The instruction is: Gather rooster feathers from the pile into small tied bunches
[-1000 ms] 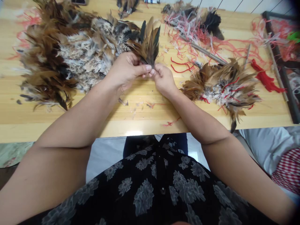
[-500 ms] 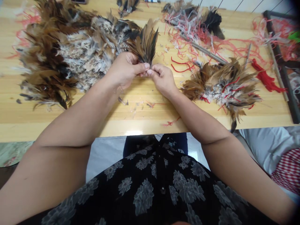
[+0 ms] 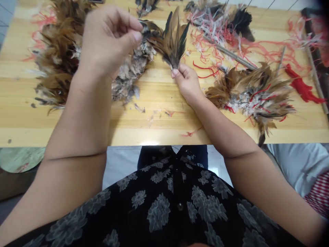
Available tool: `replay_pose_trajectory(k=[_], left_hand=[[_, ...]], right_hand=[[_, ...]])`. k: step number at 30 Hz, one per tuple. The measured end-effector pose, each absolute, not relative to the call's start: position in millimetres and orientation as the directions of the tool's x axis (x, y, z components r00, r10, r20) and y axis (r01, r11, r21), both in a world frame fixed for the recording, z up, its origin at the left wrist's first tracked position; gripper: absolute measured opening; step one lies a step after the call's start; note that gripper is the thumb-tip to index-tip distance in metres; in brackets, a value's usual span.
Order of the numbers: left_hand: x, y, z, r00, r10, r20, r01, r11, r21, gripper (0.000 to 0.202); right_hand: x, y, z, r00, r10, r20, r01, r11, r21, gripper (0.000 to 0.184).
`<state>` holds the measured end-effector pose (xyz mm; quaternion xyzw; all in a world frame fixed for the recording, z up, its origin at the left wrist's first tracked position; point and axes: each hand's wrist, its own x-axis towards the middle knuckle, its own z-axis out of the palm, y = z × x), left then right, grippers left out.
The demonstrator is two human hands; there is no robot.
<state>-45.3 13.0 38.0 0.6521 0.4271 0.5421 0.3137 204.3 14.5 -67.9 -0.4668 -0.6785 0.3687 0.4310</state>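
My right hand pinches the base of a small bundle of brown and black feathers, whose tips fan upward. My left hand is raised over the large feather pile on the left, thumb and forefinger pressed together. Anything held between those fingertips is too small to make out. Brown feathers edge that pile. Its pale, fluffy quill ends show to the right of my left forearm, which hides the middle.
A smaller feather heap tied with red strands lies at right, beside a red yarn bundle. Behind are tangled pink and white strips, a thin stick and a dark frame. Feather scraps dot the wooden table.
My left hand has left the feather bundle and risen up and to the left. My right hand keeps the bundle, now slightly further right in view.
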Motion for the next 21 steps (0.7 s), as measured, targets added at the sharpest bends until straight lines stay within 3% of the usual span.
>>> replay_pose_trajectory(k=[3, 6, 9, 10, 11, 13, 16, 21], left_hand=[[-57.2, -2.8, 70.1, 0.032, 0.853, 0.521, 0.335, -0.5, 0.799, 0.032], [-61.2, -31.2, 101.2, 0.195, 0.954, 0.226, 0.642, -0.298, 0.707, 0.019], [-65.8, -55.7, 110.8, 0.255, 0.963, 0.084, 0.803, -0.259, 0.537, 0.007], [-68.3, -61.7, 107.8, 0.282, 0.959, 0.034, 0.829, -0.261, 0.494, 0.003], [-71.3, -66.7, 102.1, 0.297, 0.955, -0.01, 0.851, -0.26, 0.457, 0.011], [-77.6, -74.6, 85.2, 0.311, 0.95, -0.029, 0.877, -0.275, 0.394, 0.018], [-83.7, -81.8, 55.5, 0.248, 0.968, -0.029, 0.923, -0.227, 0.31, 0.012], [-73.5, -80.3, 22.9, 0.094, 0.996, 0.008, 0.934, -0.091, 0.345, 0.025]], right_hand=[[206.0, 18.0, -73.1, -0.196, 0.949, 0.248, 0.283, 0.297, -0.912, 0.039], [206.4, 22.4, -78.2, -0.185, 0.948, 0.258, 0.26, 0.301, -0.918, 0.042], [203.2, 25.2, -80.6, -0.155, 0.949, 0.275, 0.254, 0.307, -0.917, 0.044], [201.4, 25.4, -80.8, -0.147, 0.948, 0.281, 0.252, 0.311, -0.916, 0.045], [199.5, 25.4, -80.7, -0.141, 0.948, 0.287, 0.247, 0.314, -0.917, 0.046], [195.9, 25.1, -80.2, -0.13, 0.948, 0.291, 0.234, 0.314, -0.92, 0.046], [192.1, 25.2, -79.9, -0.107, 0.952, 0.286, 0.226, 0.304, -0.926, 0.043], [190.8, 27.4, -81.9, -0.123, 0.94, 0.317, 0.243, 0.339, -0.909, 0.043]])
